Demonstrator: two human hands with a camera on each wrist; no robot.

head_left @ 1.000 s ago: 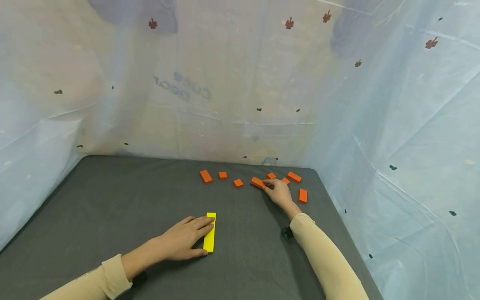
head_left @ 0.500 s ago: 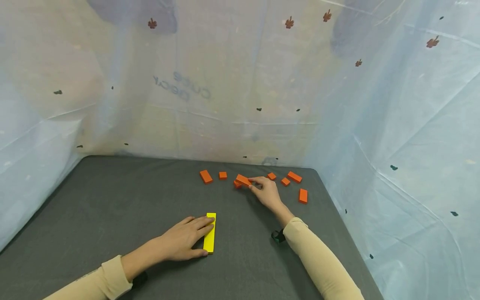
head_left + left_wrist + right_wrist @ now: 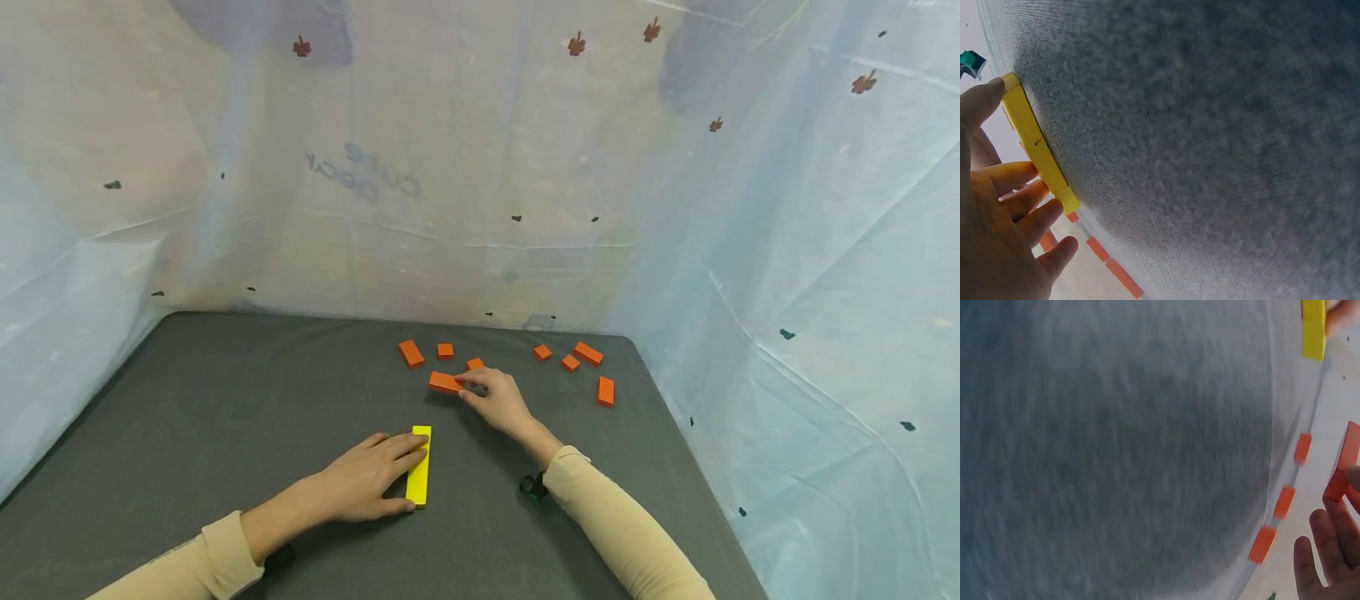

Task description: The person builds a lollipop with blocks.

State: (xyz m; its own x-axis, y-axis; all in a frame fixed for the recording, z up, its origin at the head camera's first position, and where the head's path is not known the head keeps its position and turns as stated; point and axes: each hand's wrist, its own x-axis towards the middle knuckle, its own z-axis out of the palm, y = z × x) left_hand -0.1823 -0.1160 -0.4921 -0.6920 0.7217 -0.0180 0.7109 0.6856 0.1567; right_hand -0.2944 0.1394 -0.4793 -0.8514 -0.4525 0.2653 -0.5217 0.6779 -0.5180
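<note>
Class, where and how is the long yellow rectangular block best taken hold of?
Probably grip the yellow block mid-length, across its narrow width, from above and the right: it is long and slim, and the left hand touches it from the left.

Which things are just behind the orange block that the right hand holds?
In the head view: a small orange block, partly covered by the right hand; a fully visible orange square; a longer orange block. The tabletop directly behind the held block is hidden.
</note>
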